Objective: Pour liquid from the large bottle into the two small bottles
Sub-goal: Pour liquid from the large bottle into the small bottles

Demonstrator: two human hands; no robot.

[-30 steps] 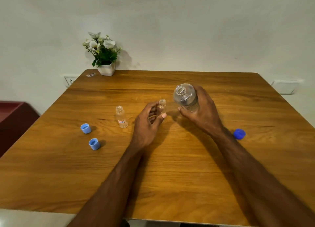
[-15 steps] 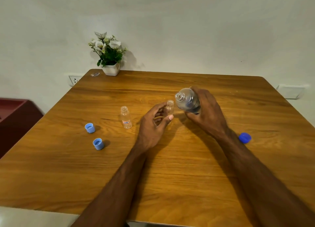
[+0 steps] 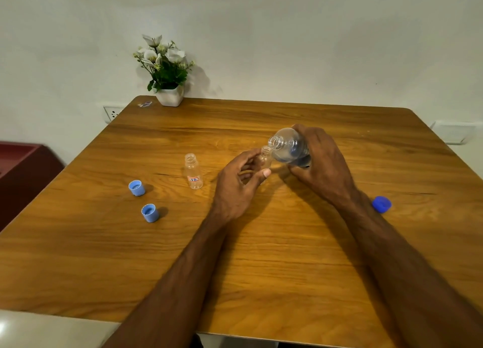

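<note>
Large bottle (image 3: 288,148): clear ribbed plastic, uncapped, gripped round its body by the right hand (image 3: 322,164), fingers curled over it. It is tilted leftward, its threaded mouth just beside and slightly above the mouth of the held small bottle (image 3: 265,157); whether the two touch cannot be told.

Held small bottle: clear, cylindrical, narrow threaded neck, upright, pinched between thumb and curled fingers of the left hand (image 3: 239,184), its lower body partly hidden by them.

Second small bottle (image 3: 193,174): clear, uncapped, red-bordered label low on its side; stands upright on the table (image 3: 261,269), to the left of the left hand and apart from it.

Two light blue caps (image 3: 136,187) (image 3: 150,213): round, ridged, open side up, left of that bottle.

Dark blue cap (image 3: 381,204): right of the right forearm.

Table: glossy wood-grain top, rounded corners.

Potted plant (image 3: 167,70): white flowers, white pot, far-left corner.
</note>
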